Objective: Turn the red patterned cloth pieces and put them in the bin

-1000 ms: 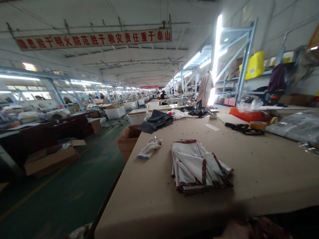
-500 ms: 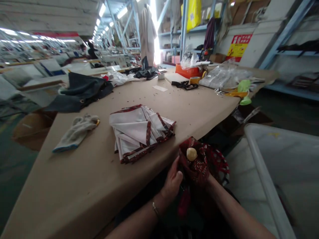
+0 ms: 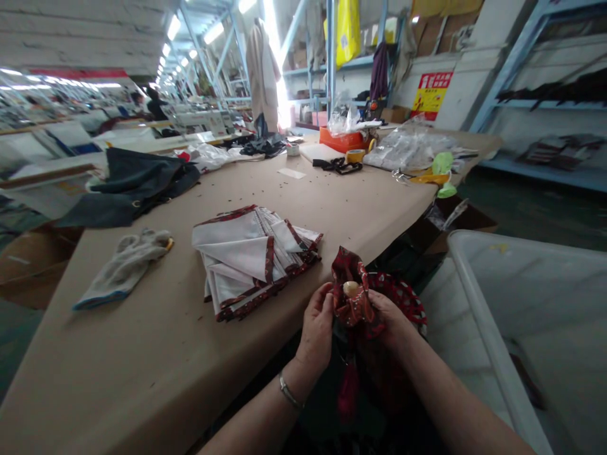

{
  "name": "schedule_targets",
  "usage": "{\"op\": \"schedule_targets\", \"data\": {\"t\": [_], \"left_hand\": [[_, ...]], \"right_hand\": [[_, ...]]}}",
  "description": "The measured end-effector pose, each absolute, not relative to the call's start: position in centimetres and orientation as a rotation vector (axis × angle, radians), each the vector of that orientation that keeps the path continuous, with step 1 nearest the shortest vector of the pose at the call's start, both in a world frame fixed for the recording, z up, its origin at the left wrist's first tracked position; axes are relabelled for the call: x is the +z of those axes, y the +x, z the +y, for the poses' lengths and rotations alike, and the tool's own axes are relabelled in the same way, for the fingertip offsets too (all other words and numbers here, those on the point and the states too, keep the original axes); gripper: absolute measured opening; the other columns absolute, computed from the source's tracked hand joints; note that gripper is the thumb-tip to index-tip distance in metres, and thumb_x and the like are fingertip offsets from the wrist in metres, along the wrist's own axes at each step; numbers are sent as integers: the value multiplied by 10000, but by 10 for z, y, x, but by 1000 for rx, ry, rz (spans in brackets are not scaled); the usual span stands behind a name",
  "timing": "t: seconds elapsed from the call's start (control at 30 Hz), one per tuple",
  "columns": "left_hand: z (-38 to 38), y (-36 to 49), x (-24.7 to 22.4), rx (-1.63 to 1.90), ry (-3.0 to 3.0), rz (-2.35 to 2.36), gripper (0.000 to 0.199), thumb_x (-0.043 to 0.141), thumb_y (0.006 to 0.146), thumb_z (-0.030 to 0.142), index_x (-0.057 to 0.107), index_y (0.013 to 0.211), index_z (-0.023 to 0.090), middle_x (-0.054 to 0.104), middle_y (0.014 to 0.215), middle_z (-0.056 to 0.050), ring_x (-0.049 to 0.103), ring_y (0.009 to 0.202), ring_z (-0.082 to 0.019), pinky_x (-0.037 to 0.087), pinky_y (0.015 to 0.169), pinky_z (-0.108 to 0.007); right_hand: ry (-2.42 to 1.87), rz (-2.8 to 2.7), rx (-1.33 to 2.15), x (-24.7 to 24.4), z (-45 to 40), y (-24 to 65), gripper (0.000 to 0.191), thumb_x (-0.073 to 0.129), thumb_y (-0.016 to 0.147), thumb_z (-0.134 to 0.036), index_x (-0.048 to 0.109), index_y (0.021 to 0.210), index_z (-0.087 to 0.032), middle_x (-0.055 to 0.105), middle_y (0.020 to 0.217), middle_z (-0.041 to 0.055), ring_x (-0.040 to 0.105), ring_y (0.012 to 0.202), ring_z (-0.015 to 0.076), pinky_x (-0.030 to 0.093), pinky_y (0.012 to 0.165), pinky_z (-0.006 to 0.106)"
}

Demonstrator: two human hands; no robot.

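Observation:
Between both hands, just off the table's near edge, is a dark red patterned cloth (image 3: 356,308), gathered up around a pale rounded knob (image 3: 351,289). My left hand (image 3: 318,325) pinches the cloth's left side, thumb and fingers closed together. On the other side my right hand (image 3: 389,316) grips the cloth, its fingers partly hidden behind the folds. More red and white patterned fabric (image 3: 405,297) shows behind my right wrist. A dark red hanging piece (image 3: 348,385) dangles below the hands. Left of them lies a stack of white cloths with dark red borders (image 3: 246,256).
The brown-covered table (image 3: 199,354) bears a grey glove (image 3: 126,268), dark fabric (image 3: 142,183), a tape roll (image 3: 355,155), black straps (image 3: 336,165) and plastic bags (image 3: 403,148). A large white bin (image 3: 474,303) stands close on my right.
My hands have risen slightly, and the cloth is now drawn up more tightly around the knob. The right-hand fingers show more. The view has turned a little to the right.

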State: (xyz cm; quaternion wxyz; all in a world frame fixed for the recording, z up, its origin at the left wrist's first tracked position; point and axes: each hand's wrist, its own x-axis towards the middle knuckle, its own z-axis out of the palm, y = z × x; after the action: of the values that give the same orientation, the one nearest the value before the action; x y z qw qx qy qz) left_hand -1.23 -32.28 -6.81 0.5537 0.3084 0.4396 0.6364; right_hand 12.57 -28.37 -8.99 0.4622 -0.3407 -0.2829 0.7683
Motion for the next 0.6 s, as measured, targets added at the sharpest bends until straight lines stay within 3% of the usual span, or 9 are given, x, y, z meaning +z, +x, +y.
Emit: {"op": "schedule_targets", "data": {"t": [0.07,0.2,0.27,0.43,0.53,0.6], "left_hand": [[-318,-10,-68,1472,724,1016,466,644,779,507,617,1091,162,690,995,-70,644,825,-160,519,749,-282],[-300,-14,-43,1436,879,1107,259,715,725,382,626,748,140,572,634,27,502,558,-81,429,538,-192],[-294,-20,-24,1533,937,1100,236,701,744,343,583,686,148,504,588,50,434,528,-59,376,502,-166],[-298,-37,4,2068,901,988,178,626,832,355,567,819,188,525,691,46,475,614,-67,416,603,-173],[-307,-34,-15,1812,1118,1080,152,646,817,331,613,836,184,583,742,23,546,704,-89,460,695,-195],[-313,-28,-40,1460,1224,1021,270,674,785,310,632,1021,185,659,968,-35,607,930,-152,478,853,-256]], "right_hand": [[-821,-683,1918,-93,-287,124,252,765,688,-304,688,861,-138,737,774,46,691,674,158,548,665,237],[-869,-648,1914,-91,-290,126,212,757,697,-252,682,855,-130,736,766,40,685,652,150,543,652,240],[-852,-650,1898,-85,-288,130,191,743,710,-248,680,853,-139,739,796,41,686,668,152,543,658,245],[-834,-682,1831,-93,-275,138,176,712,707,-201,666,876,-179,734,833,19,684,703,160,547,724,286],[-987,-653,1837,-126,-272,145,106,633,762,-243,668,826,-166,731,794,45,695,758,189,548,786,326],[-1076,-659,1841,-151,-278,150,146,588,793,-260,675,825,-148,732,786,78,701,812,219,546,805,358]]}}
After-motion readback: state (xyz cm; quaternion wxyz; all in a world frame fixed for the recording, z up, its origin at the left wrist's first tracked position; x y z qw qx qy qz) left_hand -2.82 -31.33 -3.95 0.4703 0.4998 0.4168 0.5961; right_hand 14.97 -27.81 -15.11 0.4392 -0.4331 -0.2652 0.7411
